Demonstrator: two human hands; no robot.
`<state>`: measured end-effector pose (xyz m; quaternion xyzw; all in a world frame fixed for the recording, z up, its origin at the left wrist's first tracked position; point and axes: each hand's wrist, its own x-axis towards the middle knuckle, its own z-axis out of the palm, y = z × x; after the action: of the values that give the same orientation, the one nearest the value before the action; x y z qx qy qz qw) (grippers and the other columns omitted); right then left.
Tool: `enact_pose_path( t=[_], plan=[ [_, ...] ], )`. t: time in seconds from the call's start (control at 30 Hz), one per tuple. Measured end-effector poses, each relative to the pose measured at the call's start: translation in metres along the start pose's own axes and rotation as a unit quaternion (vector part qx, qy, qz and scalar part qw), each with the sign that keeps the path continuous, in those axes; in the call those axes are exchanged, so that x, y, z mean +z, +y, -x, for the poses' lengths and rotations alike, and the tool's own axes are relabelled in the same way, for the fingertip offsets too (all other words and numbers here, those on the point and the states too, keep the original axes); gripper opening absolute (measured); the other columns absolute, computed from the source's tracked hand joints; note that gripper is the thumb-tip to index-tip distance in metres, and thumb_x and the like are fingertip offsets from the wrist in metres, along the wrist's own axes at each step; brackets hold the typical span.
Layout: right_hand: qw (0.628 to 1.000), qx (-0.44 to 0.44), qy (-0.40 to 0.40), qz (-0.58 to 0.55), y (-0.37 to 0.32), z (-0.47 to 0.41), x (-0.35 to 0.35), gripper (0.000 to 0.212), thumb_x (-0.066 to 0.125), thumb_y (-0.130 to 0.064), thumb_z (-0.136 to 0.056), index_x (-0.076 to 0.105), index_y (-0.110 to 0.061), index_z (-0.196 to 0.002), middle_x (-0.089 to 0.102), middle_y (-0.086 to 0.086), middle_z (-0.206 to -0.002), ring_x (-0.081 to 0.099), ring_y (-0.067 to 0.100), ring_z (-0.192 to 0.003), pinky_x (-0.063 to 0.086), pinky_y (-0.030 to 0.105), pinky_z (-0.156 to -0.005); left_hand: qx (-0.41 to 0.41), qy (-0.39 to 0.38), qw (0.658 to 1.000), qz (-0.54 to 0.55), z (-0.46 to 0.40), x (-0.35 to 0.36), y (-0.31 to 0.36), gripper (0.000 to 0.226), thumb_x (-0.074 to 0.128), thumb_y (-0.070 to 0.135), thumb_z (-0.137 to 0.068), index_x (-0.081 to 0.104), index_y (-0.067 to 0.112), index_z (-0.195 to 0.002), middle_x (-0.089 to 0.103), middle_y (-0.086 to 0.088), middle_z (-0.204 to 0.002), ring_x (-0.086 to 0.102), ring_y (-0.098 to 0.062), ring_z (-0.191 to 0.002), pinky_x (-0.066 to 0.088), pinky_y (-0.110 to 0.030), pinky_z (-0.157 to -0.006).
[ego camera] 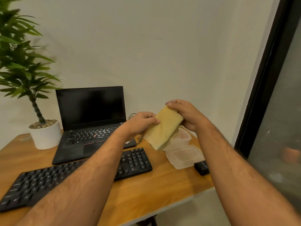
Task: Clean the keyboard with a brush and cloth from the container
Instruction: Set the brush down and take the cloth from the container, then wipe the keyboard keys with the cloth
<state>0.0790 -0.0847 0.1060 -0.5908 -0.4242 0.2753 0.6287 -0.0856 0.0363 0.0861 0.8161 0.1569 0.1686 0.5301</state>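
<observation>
You have the folded yellow cloth (163, 129) lifted off the desk (146, 190), right of centre in the frame. Your left hand (141, 122) pinches its near long edge with thumb and curled fingers; your right hand (184, 114) grips the upper end, fingers curled over the top. The cloth hangs above the open container (183, 138), whose lid (184, 156) lies just in front of it toward lower right. The keyboard (78, 175) sits well apart from the cloth, stretching from lower left to centre under your left forearm. No brush is visible; it may be inside the container, but that cannot be told.

This looks like the moment of readying the cloth for wiping. To do it well, let it open only to a pad that fits under your fingers, so no loose corner snags on keycaps. Carry it left and down to the keyboard, clear of the laptop (91, 121) behind. Steady the keyboard with your free hand, since a light board will likely slide on smooth wood. Wipe along the rows with gentle pressure.
</observation>
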Motion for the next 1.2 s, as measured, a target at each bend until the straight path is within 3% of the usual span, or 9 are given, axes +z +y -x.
enact_pose_path(
  t=[0.13, 0.37, 0.47, 0.57, 0.7, 0.83, 1.0, 1.1, 1.2],
  plan=[
    [0.988, 0.096, -0.059, -0.102, 0.031, 0.033, 0.030, 0.073, 0.054, -0.068, -0.077, 0.063, -0.011, -0.122, 0.070, 0.011, -0.105, 0.066, 0.027, -0.098, 0.052, 0.044, -0.082, -0.002, 0.020, 1.000, -0.004, 0.039, -0.002, -0.006, 0.010, 0.055, 0.025, -0.101, 0.062, 0.020, -0.096, 0.065, 0.000, -0.091, 0.062, -0.014, -0.079, 0.048, -0.030, -0.071],
    [0.987, 0.097, -0.078, -0.099, 0.040, 0.083, 0.072, 0.027, 0.068, -0.021, -0.085, 0.061, -0.014, -0.111, 0.065, 0.005, -0.091, 0.065, 0.016, -0.079, 0.055, 0.030, -0.057, -0.020, 0.044, 0.998, -0.041, 0.091, -0.008, -0.013, 0.015, 0.054, 0.035, -0.102, 0.060, 0.022, -0.106, 0.069, -0.003, -0.102, 0.069, -0.013, -0.081, 0.055, -0.025, -0.065],
    [0.986, 0.065, -0.055, -0.141, 0.035, 0.094, 0.081, 0.032, 0.065, -0.018, -0.092, 0.059, -0.010, -0.123, 0.067, 0.006, -0.094, 0.066, 0.018, -0.082, 0.055, 0.030, -0.057, -0.040, 0.040, 0.998, 0.011, 0.112, -0.008, -0.022, 0.036, 0.065, 0.048, -0.092, 0.061, 0.025, -0.119, 0.071, -0.003, -0.107, 0.071, -0.017, -0.091, 0.057, -0.032, -0.075],
    [0.985, 0.034, -0.029, -0.164, 0.035, 0.108, 0.086, 0.035, 0.068, -0.017, -0.090, 0.057, -0.011, -0.123, 0.067, 0.006, -0.098, 0.067, 0.017, -0.082, 0.055, 0.029, -0.055, -0.048, 0.077, 0.984, 0.155, 0.128, -0.005, -0.036, 0.045, 0.075, 0.021, -0.087, 0.058, 0.017, -0.129, 0.073, -0.002, -0.095, 0.071, -0.015, -0.081, 0.057, -0.037, -0.078],
    [0.981, 0.021, -0.100, -0.165, 0.051, 0.125, 0.083, 0.067, 0.086, -0.037, -0.070, 0.058, -0.015, -0.127, 0.066, 0.010, -0.118, 0.067, 0.025, -0.100, 0.058, 0.038, -0.072, 0.000, 0.165, 0.957, 0.238, 0.143, -0.012, -0.029, 0.045, 0.070, -0.001, -0.085, 0.058, 0.014, -0.126, 0.068, -0.004, -0.106, 0.069, -0.018, -0.088, 0.057, -0.033, -0.068],
    [0.960, -0.044, -0.031, -0.276, 0.057, 0.125, 0.078, 0.095, 0.084, -0.073, -0.046, 0.060, -0.020, -0.120, 0.068, 0.010, -0.120, 0.063, 0.026, -0.113, 0.048, 0.049, -0.098, 0.031, 0.091, 0.988, 0.124, 0.149, -0.021, -0.010, 0.044, 0.073, 0.006, -0.084, 0.059, 0.018, -0.125, 0.075, 0.007, -0.096, 0.071, -0.012, -0.090, 0.056, -0.031, -0.078],
    [0.992, -0.043, -0.099, -0.059, 0.049, 0.116, 0.098, 0.099, 0.084, -0.065, -0.057, 0.040, -0.032, -0.140, 0.072, 0.004, -0.113, 0.069, 0.018, -0.105, 0.053, 0.040, -0.093, 0.012, 0.019, 0.999, -0.031, 0.140, -0.018, -0.005, 0.052, 0.078, 0.008, -0.082, 0.052, 0.028, -0.123, 0.075, -0.001, -0.097, 0.072, -0.016, -0.094, 0.057, -0.029, -0.081],
    [0.992, -0.002, -0.122, 0.046, 0.059, 0.107, 0.113, 0.086, 0.089, -0.035, -0.063, 0.046, -0.026, -0.137, 0.069, 0.004, -0.118, 0.068, 0.022, -0.107, 0.054, 0.052, -0.095, 0.031, 0.051, 0.996, -0.059, 0.131, -0.019, -0.015, 0.057, 0.079, 0.010, -0.082, 0.049, 0.028, -0.127, 0.075, -0.005, -0.099, 0.072, -0.018, -0.092, 0.058, -0.034, -0.085],
    [0.992, 0.034, -0.105, 0.060, 0.072, 0.100, 0.122, 0.067, 0.086, -0.033, -0.069, 0.055, -0.026, -0.127, 0.070, 0.002, -0.115, 0.069, 0.023, -0.104, 0.056, 0.053, -0.091, 0.034, 0.130, 0.988, -0.076, 0.123, -0.020, -0.035, 0.058, 0.080, 0.021, -0.082, 0.050, 0.028, -0.131, 0.073, 0.004, -0.102, 0.069, -0.006, -0.089, 0.057, -0.026, -0.078]
  ],
)
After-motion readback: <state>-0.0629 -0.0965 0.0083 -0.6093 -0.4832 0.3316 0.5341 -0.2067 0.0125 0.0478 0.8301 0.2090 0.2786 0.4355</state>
